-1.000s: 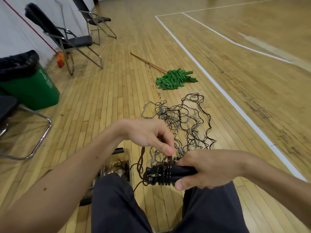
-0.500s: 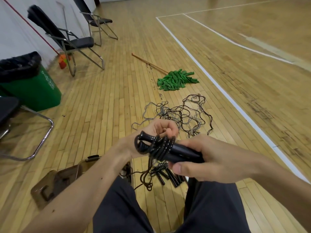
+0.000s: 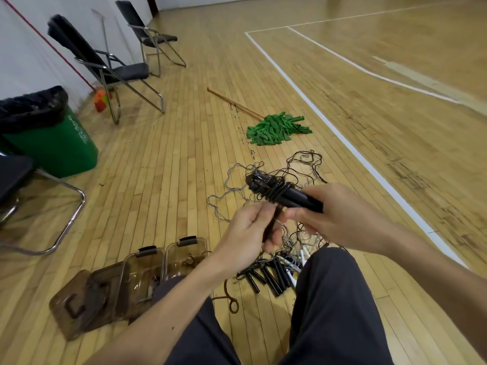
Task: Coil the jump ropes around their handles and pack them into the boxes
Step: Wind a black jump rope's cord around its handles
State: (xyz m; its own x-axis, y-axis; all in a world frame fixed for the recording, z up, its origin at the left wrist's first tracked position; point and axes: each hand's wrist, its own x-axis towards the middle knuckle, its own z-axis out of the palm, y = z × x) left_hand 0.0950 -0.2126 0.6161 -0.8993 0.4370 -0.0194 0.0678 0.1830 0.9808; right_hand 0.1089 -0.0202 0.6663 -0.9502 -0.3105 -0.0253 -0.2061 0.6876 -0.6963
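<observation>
Since rope [image 3: 271,223] pinched by the left hand [image 3: 245,238] was drawn below handles [image 3: 292,196] gripped by the right hand [image 3: 345,217], another turn seems begun.

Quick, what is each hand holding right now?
Left hand: closed, gripping the free rope strand.
Right hand: closed, gripping the rope-wrapped black handles.

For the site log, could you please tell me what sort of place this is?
Probably a sports hall: wooden plank floor with painted white court lines and folding chairs by the wall.
</observation>
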